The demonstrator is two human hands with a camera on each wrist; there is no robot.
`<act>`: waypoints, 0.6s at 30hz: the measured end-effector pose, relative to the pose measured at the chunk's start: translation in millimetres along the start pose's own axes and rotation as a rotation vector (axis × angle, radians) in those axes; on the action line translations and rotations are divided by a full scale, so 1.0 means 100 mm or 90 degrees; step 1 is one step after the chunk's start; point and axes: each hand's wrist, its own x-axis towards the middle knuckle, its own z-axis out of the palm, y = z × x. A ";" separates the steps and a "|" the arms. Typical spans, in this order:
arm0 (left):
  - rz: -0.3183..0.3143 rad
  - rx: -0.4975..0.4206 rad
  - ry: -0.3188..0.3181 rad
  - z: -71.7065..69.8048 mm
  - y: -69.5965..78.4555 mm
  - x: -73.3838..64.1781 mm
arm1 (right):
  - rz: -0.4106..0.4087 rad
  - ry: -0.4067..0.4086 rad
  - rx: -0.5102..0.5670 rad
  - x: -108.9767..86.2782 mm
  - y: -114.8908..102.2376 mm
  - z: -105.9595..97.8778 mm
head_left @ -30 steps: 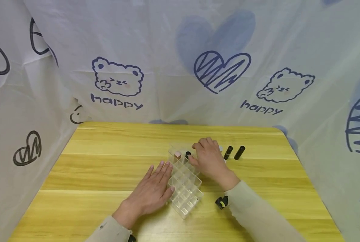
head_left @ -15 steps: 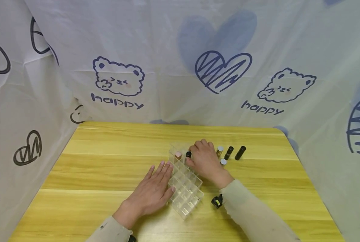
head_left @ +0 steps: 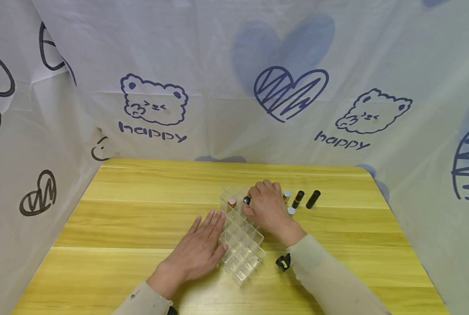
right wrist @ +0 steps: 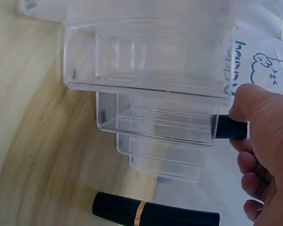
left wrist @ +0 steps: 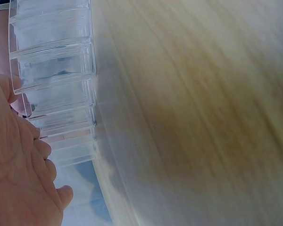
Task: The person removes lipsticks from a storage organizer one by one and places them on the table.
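A clear stepped lipstick organizer (head_left: 240,249) with several compartments stands mid-table. My left hand (head_left: 197,251) lies along its left side, fingers extended; in the left wrist view the fingertips touch the clear wall. At the far end, my right hand (head_left: 267,205) pinches a black lipstick (right wrist: 230,126) between thumb and fingers. Its lower end overlaps the organizer's rim in the right wrist view; how deep it sits I cannot tell. A pink-topped lipstick (head_left: 232,202) occupies a compartment just left of it.
Right of the organizer are two silver-topped tubes, one farther back (head_left: 287,195) and one nearer (head_left: 291,211). Two black tubes, one inner (head_left: 298,199) and one outer (head_left: 313,199), are beyond them. A patterned cloth (head_left: 218,87) hangs behind the yellow wooden table (head_left: 140,210).
My right hand has shifted slightly left and closed its fingers on the black lipstick, whose top has tilted a little. The nearer silver-topped tube has come into view. My left hand stays put.
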 end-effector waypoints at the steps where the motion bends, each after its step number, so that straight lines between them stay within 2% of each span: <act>1: 0.000 0.000 0.000 0.00 0.00 0.00 | -0.006 0.009 -0.003 0.00 0.00 0.01; 9: 0.001 -0.001 0.001 0.00 0.00 0.00 | -0.035 0.068 -0.022 -0.01 0.01 0.07; 18: 0.002 0.002 0.002 0.00 -0.01 0.00 | -0.031 0.058 -0.028 -0.01 0.01 0.08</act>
